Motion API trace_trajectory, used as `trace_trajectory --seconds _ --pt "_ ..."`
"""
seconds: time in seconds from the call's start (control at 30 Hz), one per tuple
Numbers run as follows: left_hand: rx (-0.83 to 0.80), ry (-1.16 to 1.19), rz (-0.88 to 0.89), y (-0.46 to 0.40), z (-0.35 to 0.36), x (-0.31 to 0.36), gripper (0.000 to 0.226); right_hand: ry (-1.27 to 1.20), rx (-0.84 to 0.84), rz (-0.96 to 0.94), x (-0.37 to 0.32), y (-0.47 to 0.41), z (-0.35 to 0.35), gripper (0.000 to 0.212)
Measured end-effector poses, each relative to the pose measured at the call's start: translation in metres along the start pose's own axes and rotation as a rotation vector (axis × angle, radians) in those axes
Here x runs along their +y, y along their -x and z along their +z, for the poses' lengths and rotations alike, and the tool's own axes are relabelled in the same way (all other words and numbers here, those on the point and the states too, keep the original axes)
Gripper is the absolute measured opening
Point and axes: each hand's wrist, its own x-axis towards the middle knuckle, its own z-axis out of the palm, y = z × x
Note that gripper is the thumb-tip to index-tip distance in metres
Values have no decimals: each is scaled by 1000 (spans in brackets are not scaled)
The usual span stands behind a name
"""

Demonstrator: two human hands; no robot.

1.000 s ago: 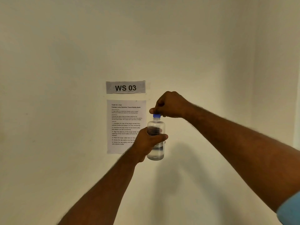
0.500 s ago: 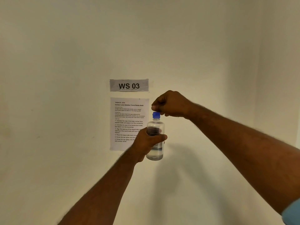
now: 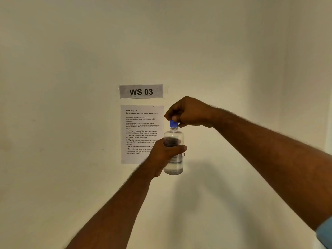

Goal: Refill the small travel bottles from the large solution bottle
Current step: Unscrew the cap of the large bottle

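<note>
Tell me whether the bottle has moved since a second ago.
Yes, slightly downward: the bottle now hangs with its base a little further below the bottom edge of the instruction sheet.

I see the bottle (image 3: 173,151) held upright in front of the wall (image 3: 71,51), my left hand (image 3: 165,155) around its middle, my right hand (image 3: 188,112) above on its cap (image 3: 173,124). Behind and left hangs an instruction sheet (image 3: 140,133), a sign (image 3: 141,91) above it.
</note>
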Motion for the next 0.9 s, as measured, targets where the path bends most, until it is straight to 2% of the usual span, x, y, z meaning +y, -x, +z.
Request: trace_trajectory --seconds 0.07,0.17,0.23,0.33,0.4,0.5,0.73,0.83,0.9 --pt "-16 5 -3 -2 0 0 35 -22 66 29 1 -1 0 21" --pt "-32 0 -5 -3 -1 2 31 163 121 61 1 -2 3 34" --pt "-42 -3 -11 -5 -1 3 34 237 94 67 1 -1 5 37" --pt "-45 -8 -14 -4 -3 -2 36 200 3 46 2 1 6 25" --pt "-48 -8 -19 -1 -5 -7 39 95 -38 20 5 3 8 18" --pt "-60 32 -14 4 -11 -16 38 -126 -48 -16 16 8 13 20" --pt "-25 41 -37 33 -42 -54 55 -717 125 3 59 40 63 27" --pt "-3 -47 -115 57 -60 -83 70 -818 135 70 78 58 107 25" --pt "25 -119 -179 76 -69 -104 64 -867 129 117 90 72 140 25"
